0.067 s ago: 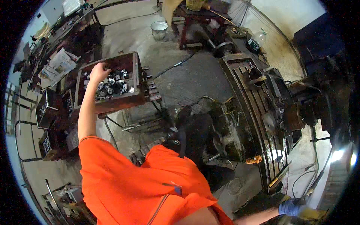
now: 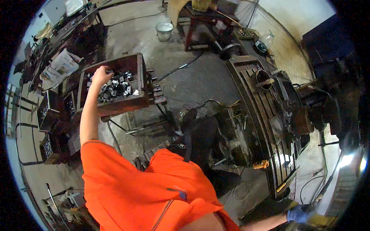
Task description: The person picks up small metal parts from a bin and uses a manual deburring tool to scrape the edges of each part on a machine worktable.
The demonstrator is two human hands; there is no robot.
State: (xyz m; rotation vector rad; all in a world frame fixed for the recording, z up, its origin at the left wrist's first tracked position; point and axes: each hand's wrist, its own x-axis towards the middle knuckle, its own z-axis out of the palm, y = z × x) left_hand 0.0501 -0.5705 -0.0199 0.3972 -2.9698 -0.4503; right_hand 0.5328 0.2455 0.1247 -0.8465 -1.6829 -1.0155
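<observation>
My bare left hand (image 2: 101, 76) is over the left part of a reddish-brown metal box (image 2: 143, 86), its fingers curled. At the fingertips is a small dark metal part (image 2: 110, 71), apparently pinched. Many small dark and shiny metal blocks (image 2: 120, 85) lie loose in a heap beside and below the hand. Far off at the lower right, my right hand (image 2: 297, 214) wears a blue glove. It is next to a dark, handle-like shape; blur and shadow hide its fingers and whether it grips anything.
A machine table with long slots (image 2: 252, 100) runs along the right, with an orange-yellow handle (image 2: 261, 164) at its edge. Beyond stand a metal bucket (image 2: 164, 30) and a clear plastic jug (image 2: 265, 41). Smaller bins of parts (image 2: 48, 109) and a cluttered bench stand at the left.
My left hand has shifted very slightly over the box, still with curled fingers. The gloved right hand stays in nearly the same place.
</observation>
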